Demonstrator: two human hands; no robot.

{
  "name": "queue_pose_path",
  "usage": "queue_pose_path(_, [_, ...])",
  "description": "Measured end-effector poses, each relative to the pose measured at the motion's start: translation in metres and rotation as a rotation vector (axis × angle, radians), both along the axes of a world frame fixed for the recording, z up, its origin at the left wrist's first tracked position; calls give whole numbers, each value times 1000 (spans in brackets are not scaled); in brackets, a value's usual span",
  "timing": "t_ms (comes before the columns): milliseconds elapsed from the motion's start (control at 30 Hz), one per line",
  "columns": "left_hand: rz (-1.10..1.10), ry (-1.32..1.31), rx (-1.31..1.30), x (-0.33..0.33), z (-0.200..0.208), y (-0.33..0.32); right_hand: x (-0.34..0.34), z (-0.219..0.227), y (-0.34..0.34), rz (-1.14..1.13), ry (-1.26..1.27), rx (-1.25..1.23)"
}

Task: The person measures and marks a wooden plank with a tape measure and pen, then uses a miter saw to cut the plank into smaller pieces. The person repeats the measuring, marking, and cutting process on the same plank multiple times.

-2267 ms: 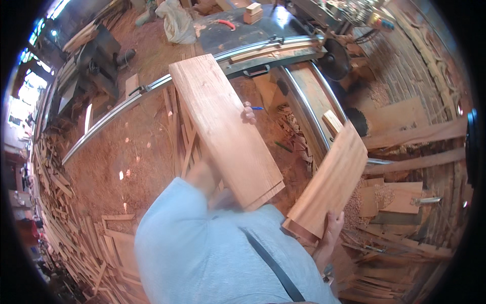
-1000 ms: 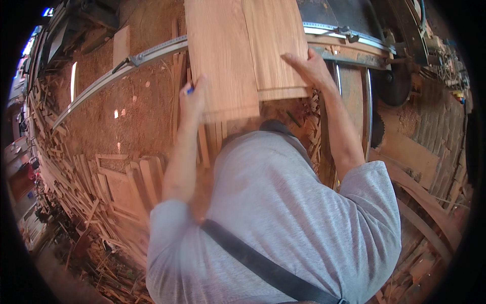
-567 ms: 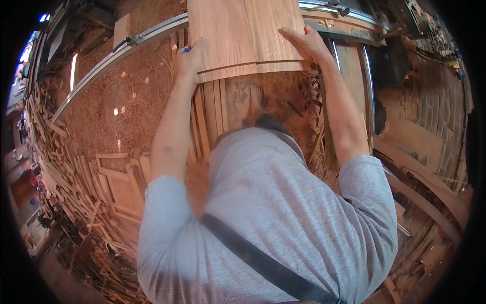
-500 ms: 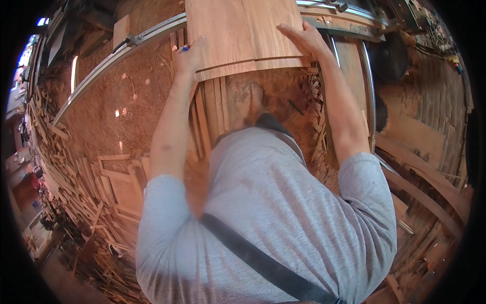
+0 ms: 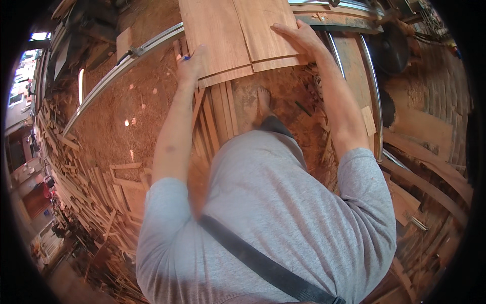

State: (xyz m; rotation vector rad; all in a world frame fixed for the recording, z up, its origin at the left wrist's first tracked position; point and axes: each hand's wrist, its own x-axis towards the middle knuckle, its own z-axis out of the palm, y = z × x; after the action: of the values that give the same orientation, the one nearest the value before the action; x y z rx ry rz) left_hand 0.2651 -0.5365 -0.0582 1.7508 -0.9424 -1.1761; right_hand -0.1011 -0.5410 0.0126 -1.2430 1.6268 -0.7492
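Two light brown wooden boards (image 5: 215,38) lie side by side at the top of the view, with a thin seam between them and near ends slightly out of line. At the left board's outer edge, my left hand (image 5: 189,68) is closed on it near the front corner. A small blue thing (image 5: 186,58) shows at its fingers; its kind is unclear. My right hand (image 5: 304,38) grips the right board (image 5: 266,35) at its outer edge, thumb lying over the top face. The other fingers are mostly hidden beyond the edge.
A metal rail (image 5: 126,58) runs out to the left. On the right are two shiny rails (image 5: 372,81) and a dark round disc (image 5: 392,54). Narrow wood strips (image 5: 215,111) stand under the boards, near a bare foot (image 5: 263,99). Wood offcuts (image 5: 96,187) pile at left.
The boards and both hands have shifted slightly left in view, and the boards' near edge slants more, its left end lower. Both hands keep their hold.
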Motion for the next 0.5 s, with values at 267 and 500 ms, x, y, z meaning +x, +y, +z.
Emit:
queue_pose_path(267, [74, 11, -4, -18, 48, 18, 12, -36, 75, -560, -1156, 158])
queue_pose_path(500, [45, 28, 44, -17, 45, 11, 68, -54, 117, -496, -1092, 175])
